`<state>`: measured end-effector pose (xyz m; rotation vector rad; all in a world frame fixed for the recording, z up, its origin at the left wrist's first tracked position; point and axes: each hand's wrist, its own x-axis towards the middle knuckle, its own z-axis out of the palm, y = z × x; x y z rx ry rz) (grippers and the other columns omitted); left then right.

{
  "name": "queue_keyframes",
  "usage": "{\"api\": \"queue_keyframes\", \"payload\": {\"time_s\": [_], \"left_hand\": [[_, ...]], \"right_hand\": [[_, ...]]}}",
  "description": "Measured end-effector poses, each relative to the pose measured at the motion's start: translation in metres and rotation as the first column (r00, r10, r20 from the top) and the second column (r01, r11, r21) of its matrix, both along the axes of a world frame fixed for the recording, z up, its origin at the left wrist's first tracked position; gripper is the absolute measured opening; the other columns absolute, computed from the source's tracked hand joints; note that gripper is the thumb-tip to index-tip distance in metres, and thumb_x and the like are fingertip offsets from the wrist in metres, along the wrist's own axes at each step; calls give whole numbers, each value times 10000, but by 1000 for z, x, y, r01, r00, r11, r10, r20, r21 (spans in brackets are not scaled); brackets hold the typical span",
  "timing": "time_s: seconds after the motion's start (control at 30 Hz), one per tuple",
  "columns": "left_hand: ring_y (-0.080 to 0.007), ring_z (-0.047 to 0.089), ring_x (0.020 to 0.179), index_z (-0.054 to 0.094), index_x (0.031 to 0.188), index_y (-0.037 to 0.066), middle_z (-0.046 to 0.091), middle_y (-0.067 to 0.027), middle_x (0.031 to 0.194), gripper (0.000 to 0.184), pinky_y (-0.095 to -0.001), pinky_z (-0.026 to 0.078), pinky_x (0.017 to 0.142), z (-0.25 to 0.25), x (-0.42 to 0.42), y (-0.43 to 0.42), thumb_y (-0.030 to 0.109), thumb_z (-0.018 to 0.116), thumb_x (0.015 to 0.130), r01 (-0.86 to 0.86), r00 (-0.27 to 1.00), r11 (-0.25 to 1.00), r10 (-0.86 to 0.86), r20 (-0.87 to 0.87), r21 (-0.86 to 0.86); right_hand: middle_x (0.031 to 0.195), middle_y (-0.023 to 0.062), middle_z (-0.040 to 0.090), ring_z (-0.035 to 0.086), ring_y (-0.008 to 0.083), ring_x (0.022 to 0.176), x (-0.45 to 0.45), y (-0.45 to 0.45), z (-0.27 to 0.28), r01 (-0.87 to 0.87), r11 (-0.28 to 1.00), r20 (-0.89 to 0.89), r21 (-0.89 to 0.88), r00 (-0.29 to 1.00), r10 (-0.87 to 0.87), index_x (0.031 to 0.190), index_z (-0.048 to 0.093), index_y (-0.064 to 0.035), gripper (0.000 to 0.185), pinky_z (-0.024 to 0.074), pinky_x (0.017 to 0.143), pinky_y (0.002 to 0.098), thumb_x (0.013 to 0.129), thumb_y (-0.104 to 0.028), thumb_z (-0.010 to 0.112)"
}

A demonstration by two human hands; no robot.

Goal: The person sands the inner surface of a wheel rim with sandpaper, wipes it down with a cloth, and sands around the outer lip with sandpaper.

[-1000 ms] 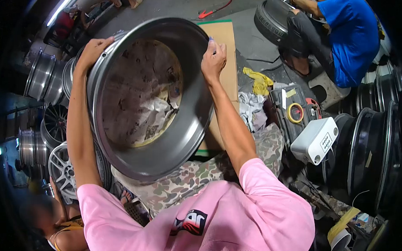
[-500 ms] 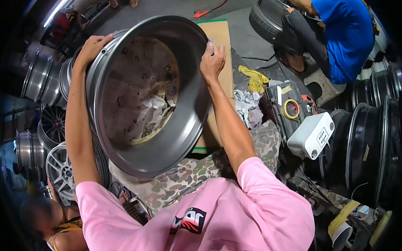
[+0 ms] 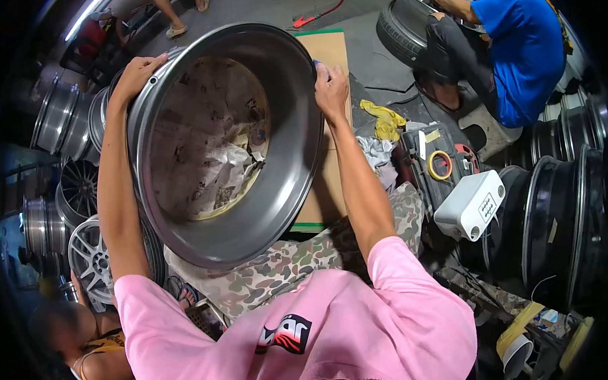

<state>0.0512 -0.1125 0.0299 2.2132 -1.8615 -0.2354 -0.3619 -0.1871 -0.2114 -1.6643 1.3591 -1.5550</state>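
Observation:
A large dark grey wheel rim is held tilted over the lap, its wide barrel facing me. Masking paper with yellowish tape round its edge covers the inside. My left hand grips the rim's upper left edge, fingers laid over it near a small hole. At the upper right edge, my right hand is closed in a pinch around a small bluish thing, mostly hidden by the fingers. Flat cardboard with green edges lies beneath the rim.
A person in blue sits at the upper right beside a tire. Another person is at the lower left. Rims line both sides. Right of my knee are a white box, yellow tape and rags.
My right hand has moved slightly right and outward along the rim's edge. My left hand keeps its hold. The feet at the top have shifted, and the view has moved a little.

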Motion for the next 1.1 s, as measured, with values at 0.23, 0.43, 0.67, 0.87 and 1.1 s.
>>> {"api": "queue_keyframes", "payload": {"time_s": [0.23, 0.43, 0.67, 0.87, 1.1], "left_hand": [[-112, 477, 669, 650, 904, -90, 519, -60, 649, 652, -335, 435, 649, -4, 6, 3, 552, 603, 1006, 58, 996, 995, -63, -56, -86], [-111, 485, 693, 633, 912, -81, 524, -57, 680, 627, -315, 447, 677, -15, 31, 0, 537, 603, 1009, 103, 992, 992, -108, -63, -75], [-98, 473, 688, 652, 911, -70, 535, -28, 680, 591, -306, 434, 669, -10, 12, 9, 505, 591, 1030, 50, 993, 997, -56, -103, -66], [-100, 465, 676, 646, 907, -75, 532, -9, 684, 594, -301, 425, 660, -15, 14, 8, 503, 591, 1033, 102, 990, 979, -117, -76, -175], [-101, 483, 681, 641, 885, -69, 550, -16, 682, 597, -304, 432, 659, -11, 14, 9, 511, 602, 1020, 99, 991, 980, -113, -74, -173]], "right_hand": [[984, 228, 620, 594, 428, 952, 3, -5, 1, -14, 1000, -40, -8, 999, 14, 1066, 777, -24, 327, 460, 850, 521, 999, -281, 585], [965, 217, 618, 595, 421, 941, 10, 2, 10, -22, 997, 4, -73, 1000, 22, 1041, 777, -14, 302, 463, 851, 515, 989, -252, 597], [958, 236, 614, 591, 422, 913, 18, -2, 8, -9, 999, 70, -32, 997, 11, 1045, 769, 0, 330, 460, 831, 513, 1002, -266, 579], [928, 235, 616, 608, 403, 876, 27, -13, 7, 30, 999, 124, -27, 992, -26, 1119, 758, -32, 334, 471, 785, 471, 1029, -283, 558], [895, 268, 590, 582, 454, 858, 47, 4, 14, 141, 985, 289, -103, 951, -106, 965, 718, 54, 369, 440, 760, 523, 1021, -266, 542]]}}
